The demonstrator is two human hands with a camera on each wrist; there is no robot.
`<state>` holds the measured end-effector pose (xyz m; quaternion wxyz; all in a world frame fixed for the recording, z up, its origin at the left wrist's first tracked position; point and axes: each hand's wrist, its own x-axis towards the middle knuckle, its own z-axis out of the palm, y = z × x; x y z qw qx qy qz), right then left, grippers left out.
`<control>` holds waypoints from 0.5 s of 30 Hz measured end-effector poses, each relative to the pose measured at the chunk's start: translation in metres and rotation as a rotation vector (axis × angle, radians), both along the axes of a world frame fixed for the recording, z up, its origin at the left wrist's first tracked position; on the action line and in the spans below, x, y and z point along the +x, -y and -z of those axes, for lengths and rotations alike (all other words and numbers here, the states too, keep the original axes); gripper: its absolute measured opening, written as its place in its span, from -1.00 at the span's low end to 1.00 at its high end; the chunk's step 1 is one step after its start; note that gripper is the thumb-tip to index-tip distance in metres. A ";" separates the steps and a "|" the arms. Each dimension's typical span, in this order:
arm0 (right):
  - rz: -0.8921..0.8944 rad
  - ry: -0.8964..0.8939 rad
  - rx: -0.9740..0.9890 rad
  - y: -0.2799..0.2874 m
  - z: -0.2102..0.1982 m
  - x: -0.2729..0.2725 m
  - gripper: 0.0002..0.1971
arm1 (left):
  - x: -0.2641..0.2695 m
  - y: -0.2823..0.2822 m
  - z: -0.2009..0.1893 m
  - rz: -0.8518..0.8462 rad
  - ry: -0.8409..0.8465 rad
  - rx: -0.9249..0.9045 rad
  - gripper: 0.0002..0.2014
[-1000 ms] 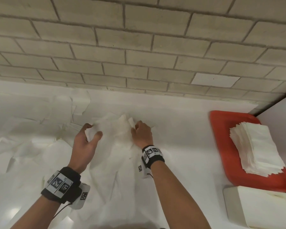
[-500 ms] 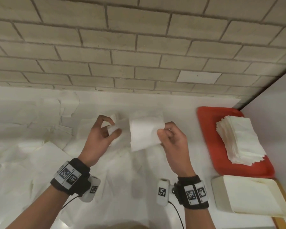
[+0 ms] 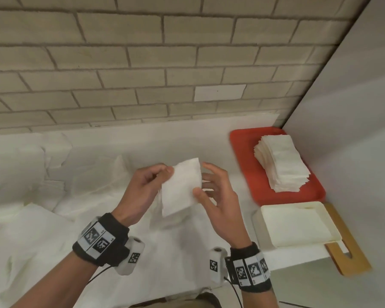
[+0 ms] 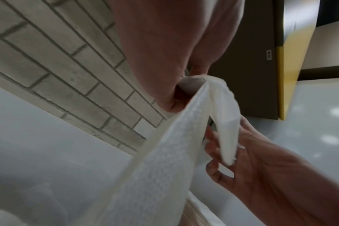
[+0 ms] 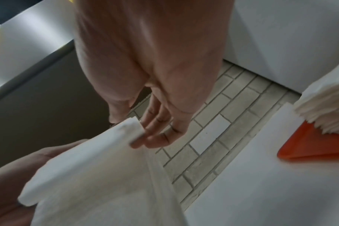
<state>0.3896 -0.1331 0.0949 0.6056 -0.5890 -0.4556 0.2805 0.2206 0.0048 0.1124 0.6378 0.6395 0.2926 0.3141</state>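
So the napkin (image 3: 180,185) is up in the air, left of the red tray (image 3: 242,152). Top corner's pinched by the left hand (image 3: 142,187), side edge by the right hand (image 3: 220,196), thumb in front. Prob v light, floppy, tears easy imo, so grab edges/corners, no yanking.

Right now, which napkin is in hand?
The folded napkin between left hand and right hand; the stack sits on the red tray, loose sheets lie flat.
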 end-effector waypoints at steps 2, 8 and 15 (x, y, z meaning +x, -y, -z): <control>0.022 0.091 0.013 0.012 0.003 0.013 -0.76 | 0.014 0.010 -0.005 -0.004 -0.052 0.097 -0.58; -0.031 0.379 -0.087 0.076 0.004 0.063 -0.87 | 0.055 0.048 -0.013 -0.069 -0.243 0.428 -0.69; 0.146 0.048 0.033 0.115 0.007 0.104 -0.79 | 0.094 0.096 -0.011 0.129 -0.235 0.773 -0.75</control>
